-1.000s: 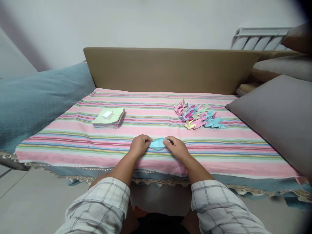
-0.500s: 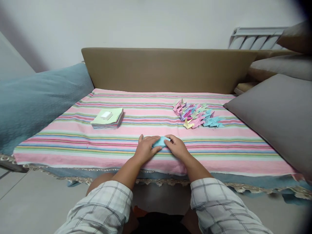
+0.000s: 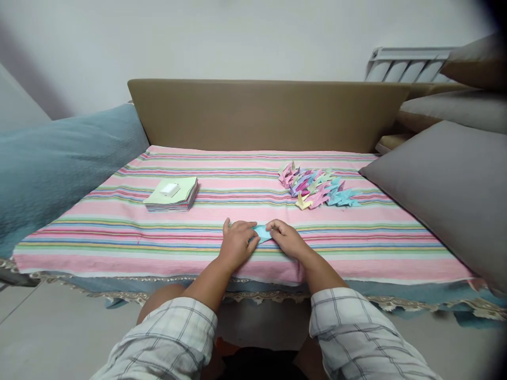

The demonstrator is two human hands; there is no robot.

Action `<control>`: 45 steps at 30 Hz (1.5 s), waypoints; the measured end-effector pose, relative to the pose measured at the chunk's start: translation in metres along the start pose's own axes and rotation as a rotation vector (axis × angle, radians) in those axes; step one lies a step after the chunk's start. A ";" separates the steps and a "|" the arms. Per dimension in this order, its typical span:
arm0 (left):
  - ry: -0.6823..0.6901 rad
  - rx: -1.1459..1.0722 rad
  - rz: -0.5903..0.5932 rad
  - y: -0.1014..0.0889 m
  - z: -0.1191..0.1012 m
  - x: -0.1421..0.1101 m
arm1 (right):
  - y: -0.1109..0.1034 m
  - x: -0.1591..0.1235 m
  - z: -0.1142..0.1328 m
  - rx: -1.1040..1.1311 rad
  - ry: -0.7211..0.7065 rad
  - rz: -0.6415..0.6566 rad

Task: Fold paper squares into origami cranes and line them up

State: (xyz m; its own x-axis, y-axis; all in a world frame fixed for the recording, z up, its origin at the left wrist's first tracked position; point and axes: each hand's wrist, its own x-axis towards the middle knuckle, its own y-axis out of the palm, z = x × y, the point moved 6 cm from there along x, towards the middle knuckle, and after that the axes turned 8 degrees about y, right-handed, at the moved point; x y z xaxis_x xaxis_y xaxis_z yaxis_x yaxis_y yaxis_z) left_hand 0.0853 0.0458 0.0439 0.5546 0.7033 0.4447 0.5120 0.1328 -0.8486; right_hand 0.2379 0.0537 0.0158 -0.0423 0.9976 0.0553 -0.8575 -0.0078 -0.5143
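A small folded piece of light blue paper (image 3: 263,233) lies low over the striped cloth (image 3: 158,258), between my two hands. My left hand (image 3: 238,243) has its thumb and fingers on the paper's left part, covering that end. On the right end, my right hand (image 3: 285,237) pinches the paper between thumb and fingers. Beyond my right hand sits a cluster of folded paper cranes (image 3: 317,187) in pink, purple, green, yellow and blue. Farther left rests a stack of coloured paper sheets (image 3: 172,195) with a small white block (image 3: 170,190) on top.
Behind the cloth stands a brown backrest (image 3: 261,113). A blue-covered armrest (image 3: 71,158) bounds the left side. Grey cushions (image 3: 443,184) pile up on the right, with a white radiator (image 3: 412,63) on the wall behind them.
My right fingers have shifted on the paper's right end, and its visible outline is now narrower. The view has moved slightly, while the stack and cranes stay put.
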 end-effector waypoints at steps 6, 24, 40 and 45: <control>0.030 -0.030 -0.009 0.005 0.006 0.001 | 0.002 -0.005 0.003 0.064 0.008 0.164; -0.185 -0.071 0.038 -0.009 0.030 -0.009 | 0.007 -0.006 0.019 -0.304 -0.100 0.008; -0.286 0.034 0.046 -0.012 0.049 -0.013 | 0.011 -0.006 0.019 -0.407 -0.055 -0.046; -0.293 0.068 0.029 -0.011 0.052 -0.015 | 0.013 -0.005 0.017 -0.422 -0.059 -0.053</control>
State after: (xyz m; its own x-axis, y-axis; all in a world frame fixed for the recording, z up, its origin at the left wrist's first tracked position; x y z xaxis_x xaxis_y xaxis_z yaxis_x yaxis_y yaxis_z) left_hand 0.0371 0.0695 0.0320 0.3500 0.8779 0.3269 0.4485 0.1493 -0.8812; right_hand 0.2186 0.0473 0.0231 -0.0434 0.9901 0.1333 -0.5748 0.0843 -0.8139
